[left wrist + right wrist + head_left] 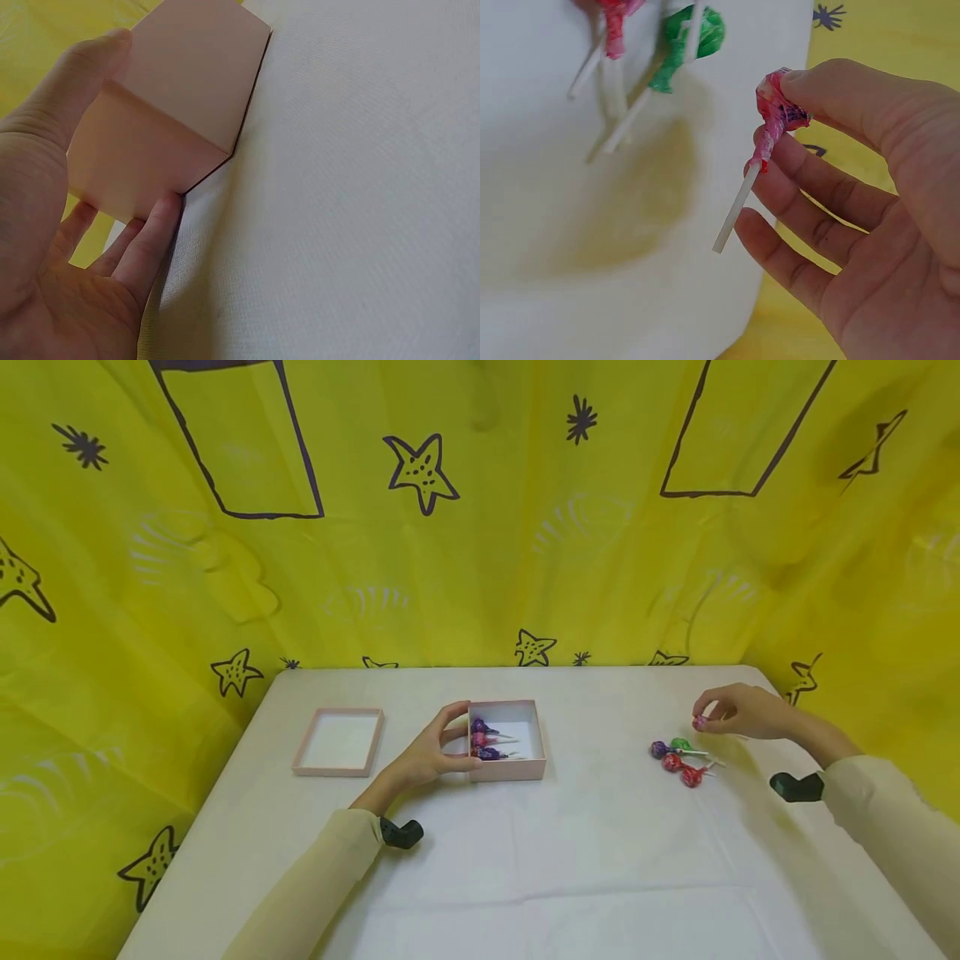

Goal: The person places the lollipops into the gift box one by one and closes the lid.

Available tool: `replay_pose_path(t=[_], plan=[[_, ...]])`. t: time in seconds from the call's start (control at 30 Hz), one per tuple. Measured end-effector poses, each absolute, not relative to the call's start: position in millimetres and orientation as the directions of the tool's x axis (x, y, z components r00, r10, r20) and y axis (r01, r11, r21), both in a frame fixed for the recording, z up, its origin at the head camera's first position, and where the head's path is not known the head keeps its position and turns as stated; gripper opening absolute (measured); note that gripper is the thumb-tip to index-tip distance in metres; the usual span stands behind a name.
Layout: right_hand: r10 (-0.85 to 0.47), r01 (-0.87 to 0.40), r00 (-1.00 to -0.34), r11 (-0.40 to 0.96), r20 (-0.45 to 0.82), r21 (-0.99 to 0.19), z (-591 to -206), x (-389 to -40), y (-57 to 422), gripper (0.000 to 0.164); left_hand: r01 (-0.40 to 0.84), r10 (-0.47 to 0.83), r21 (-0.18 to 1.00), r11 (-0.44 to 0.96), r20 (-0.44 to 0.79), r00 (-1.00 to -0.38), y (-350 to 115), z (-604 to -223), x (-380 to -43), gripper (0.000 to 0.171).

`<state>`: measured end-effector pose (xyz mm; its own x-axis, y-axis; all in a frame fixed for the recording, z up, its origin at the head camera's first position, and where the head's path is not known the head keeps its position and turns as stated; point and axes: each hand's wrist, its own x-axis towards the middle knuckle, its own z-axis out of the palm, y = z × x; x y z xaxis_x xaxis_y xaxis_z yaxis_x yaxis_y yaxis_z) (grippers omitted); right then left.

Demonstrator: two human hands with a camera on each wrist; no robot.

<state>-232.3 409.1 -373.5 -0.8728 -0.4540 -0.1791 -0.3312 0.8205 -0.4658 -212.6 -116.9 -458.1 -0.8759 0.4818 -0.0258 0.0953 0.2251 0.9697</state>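
My left hand steadies a pale pink box by its left end, the thumb at the near wall and the fingers round the other side. Inside the box lie several wrapped lollipops, purple and red, their sticks pointing right. Over at the right, my right hand pinches a pink-wrapped lollipop by its head between thumb and fingers; the white stick slants down in the right wrist view. Just left of that hand, a small group on the table holds a purple lollipop, a green lollipop and red lollipops.
A shallow pink-edged box lid lies, white inside up, left of the box. White cloth covers the table. A yellow curtain with dark star drawings hangs behind and along both sides.
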Motion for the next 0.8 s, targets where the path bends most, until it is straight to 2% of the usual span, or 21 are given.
replay_pose_path(t=[0.23, 0.8], plan=[[-0.46, -0.378, -0.885, 0.804, -0.077, -0.459, -355, -236, 395, 0.018, 0.098, 0.481, 0.969, 0.225, -0.023, -0.877, -117, -457, -211, 0.099], [-0.461, -0.453, -0.881, 0.749, 0.111, -0.484, -311, -250, 355, 0.026, 0.12, 0.484, 0.964, 0.237, -0.01, -0.875, -118, -462, -213, 0.1]])
